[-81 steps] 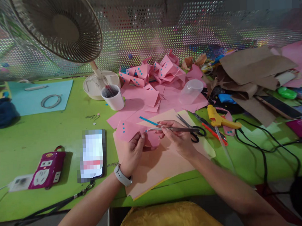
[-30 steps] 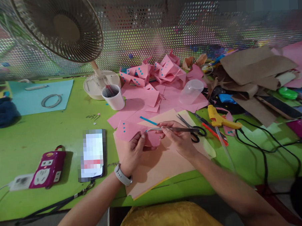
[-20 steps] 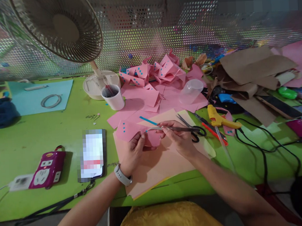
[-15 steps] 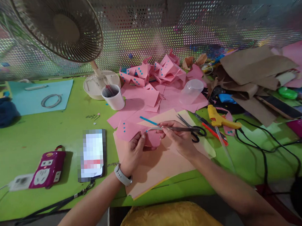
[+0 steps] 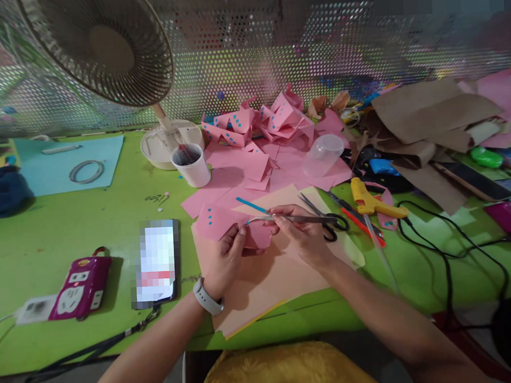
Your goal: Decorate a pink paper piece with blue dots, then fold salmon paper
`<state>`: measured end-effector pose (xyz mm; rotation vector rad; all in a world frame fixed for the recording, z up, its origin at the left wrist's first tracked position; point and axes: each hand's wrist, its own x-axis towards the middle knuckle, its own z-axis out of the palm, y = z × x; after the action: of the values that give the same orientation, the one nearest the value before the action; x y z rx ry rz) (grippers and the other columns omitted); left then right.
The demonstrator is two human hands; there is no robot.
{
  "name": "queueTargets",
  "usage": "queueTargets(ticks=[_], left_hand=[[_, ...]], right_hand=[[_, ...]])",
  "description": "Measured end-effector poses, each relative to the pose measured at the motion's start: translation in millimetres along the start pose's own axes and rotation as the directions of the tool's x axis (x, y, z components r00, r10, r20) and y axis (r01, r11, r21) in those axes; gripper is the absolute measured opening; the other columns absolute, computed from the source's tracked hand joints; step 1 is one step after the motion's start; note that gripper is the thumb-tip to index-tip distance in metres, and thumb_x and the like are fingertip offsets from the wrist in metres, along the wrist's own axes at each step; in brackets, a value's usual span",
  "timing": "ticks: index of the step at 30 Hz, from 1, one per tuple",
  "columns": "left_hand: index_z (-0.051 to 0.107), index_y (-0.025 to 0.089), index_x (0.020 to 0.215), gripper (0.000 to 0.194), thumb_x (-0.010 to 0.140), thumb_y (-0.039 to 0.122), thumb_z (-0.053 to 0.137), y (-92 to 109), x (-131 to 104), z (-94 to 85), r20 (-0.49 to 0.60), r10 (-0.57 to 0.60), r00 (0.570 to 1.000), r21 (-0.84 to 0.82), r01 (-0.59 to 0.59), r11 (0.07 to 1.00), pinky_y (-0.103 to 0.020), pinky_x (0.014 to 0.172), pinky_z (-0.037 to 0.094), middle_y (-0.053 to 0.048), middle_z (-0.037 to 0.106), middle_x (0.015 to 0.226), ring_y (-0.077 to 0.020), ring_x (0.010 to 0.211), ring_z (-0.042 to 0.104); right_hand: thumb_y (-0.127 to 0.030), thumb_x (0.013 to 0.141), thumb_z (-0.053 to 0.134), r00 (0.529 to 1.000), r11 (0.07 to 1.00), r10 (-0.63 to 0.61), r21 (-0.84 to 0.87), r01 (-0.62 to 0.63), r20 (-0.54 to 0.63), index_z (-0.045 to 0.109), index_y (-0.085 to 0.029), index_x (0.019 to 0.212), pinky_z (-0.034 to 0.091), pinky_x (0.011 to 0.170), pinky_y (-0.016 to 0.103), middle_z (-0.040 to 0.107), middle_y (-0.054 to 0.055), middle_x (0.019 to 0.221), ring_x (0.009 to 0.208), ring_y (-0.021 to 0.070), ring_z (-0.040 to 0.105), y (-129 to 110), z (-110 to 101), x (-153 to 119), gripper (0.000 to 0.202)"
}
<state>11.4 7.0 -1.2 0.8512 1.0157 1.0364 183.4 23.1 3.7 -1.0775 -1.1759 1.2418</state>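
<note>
My left hand (image 5: 231, 250) is closed on a piece of pink paper (image 5: 214, 218), its thumb lying on top. Three small blue squares mark the paper's left part. Between the fingers of my right hand (image 5: 302, 234) is a pair of metal tweezers (image 5: 297, 218), the tips pointing left. Those tips touch a tiny blue piece (image 5: 248, 222) on the pink paper, close to my left thumb. Behind the paper lies a thin blue strip (image 5: 251, 203). Black-handled scissors (image 5: 335, 224) rest just right of my right hand, on peach paper sheets (image 5: 268, 287).
Folded pink paper shapes (image 5: 235, 124) are piled at the back, beside a clear plastic cup (image 5: 324, 154). A white cup (image 5: 193, 166) stands before the fan (image 5: 111, 48). Rightward lie a yellow glue gun (image 5: 374, 200) and cables. A phone (image 5: 157, 261) and purple power strip (image 5: 79, 286) lie left.
</note>
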Motion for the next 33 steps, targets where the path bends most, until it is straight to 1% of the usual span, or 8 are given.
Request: queueTargets(ticks=[5,9,13,18,23,29,33], left_hand=[[0.065,0.017,0.092,0.044,0.078,0.058,0.07,2.1,-1.3,1.8,-0.021,-0.004,1.0,0.001,0.004,1.0,-0.035,0.069,0.064,-0.002,0.064,0.084,-0.0154,0.07,0.065],[0.065,0.017,0.092,0.045,0.076,0.058,0.072,3.1,-1.2,2.3,-0.029,-0.008,1.0,-0.005,0.007,1.0,-0.034,0.07,0.065,-0.002,0.062,0.085,-0.0153,0.073,0.064],[0.065,0.017,0.094,0.041,0.08,0.055,0.07,1.5,-1.2,0.8,-0.001,-0.001,1.0,-0.01,0.001,1.0,-0.033,0.071,0.064,-0.001,0.062,0.086,-0.0148,0.074,0.064],[0.067,0.017,0.094,0.04,0.083,0.055,0.067,-2.7,-0.6,-2.6,0.002,-0.014,1.0,0.007,0.014,1.0,-0.031,0.07,0.064,-0.001,0.063,0.087,-0.0138,0.073,0.063],[0.068,0.017,0.095,0.037,0.085,0.053,0.067,-2.8,-0.5,-3.6,0.005,-0.021,1.0,0.0,0.021,1.0,-0.029,0.07,0.064,0.0,0.062,0.087,-0.0122,0.072,0.062],[0.068,0.017,0.098,0.039,0.086,0.054,0.065,-2.4,-1.6,-3.5,0.028,-0.022,0.999,0.01,0.022,1.0,-0.029,0.068,0.063,-0.002,0.064,0.087,-0.0138,0.074,0.063],[0.068,0.016,0.095,0.039,0.085,0.053,0.067,-3.1,-1.0,-4.6,0.031,-0.026,0.999,0.001,0.026,1.0,-0.028,0.066,0.063,-0.001,0.063,0.084,-0.0128,0.069,0.063]], right_hand=[[-0.038,0.085,0.072,1.0,0.999,0.015,0.041,-0.015,-0.019,0.069,-0.021,0.099,0.06,0.066,0.028,0.075,0.005,0.098,0.077,0.0151,0.072,1.8,-0.1,1.0,0.023],[-0.037,0.084,0.073,0.999,0.996,0.034,0.085,-0.031,-0.037,0.068,-0.02,0.099,0.059,0.064,0.027,0.075,0.003,0.09,0.072,0.0143,0.071,3.6,-0.8,3.6,0.023],[-0.036,0.085,0.072,0.999,0.994,0.022,0.104,-0.018,-0.039,0.067,-0.019,0.1,0.059,0.064,0.027,0.074,0.001,0.08,0.068,0.0136,0.07,3.7,-2.3,5.5,0.023],[-0.037,0.085,0.072,0.999,0.996,0.018,0.088,-0.015,-0.028,0.067,-0.019,0.1,0.059,0.064,0.027,0.075,0.002,0.081,0.07,0.0142,0.071,3.0,-3.4,5.7,0.024],[-0.036,0.084,0.072,1.0,0.995,0.023,0.102,-0.021,-0.02,0.068,-0.019,0.099,0.059,0.064,0.026,0.075,0.002,0.081,0.07,0.0137,0.071,3.3,-2.9,5.4,0.023],[-0.036,0.085,0.072,0.999,0.995,0.03,0.097,-0.027,-0.021,0.069,-0.018,0.098,0.059,0.063,0.026,0.075,0.003,0.082,0.072,0.0139,0.071,2.8,-2.8,5.3,0.023],[-0.035,0.085,0.072,1.0,0.995,0.026,0.1,-0.024,-0.018,0.069,-0.018,0.098,0.058,0.062,0.024,0.075,0.003,0.08,0.073,0.0143,0.072,2.1,-3.2,5.2,0.022]])
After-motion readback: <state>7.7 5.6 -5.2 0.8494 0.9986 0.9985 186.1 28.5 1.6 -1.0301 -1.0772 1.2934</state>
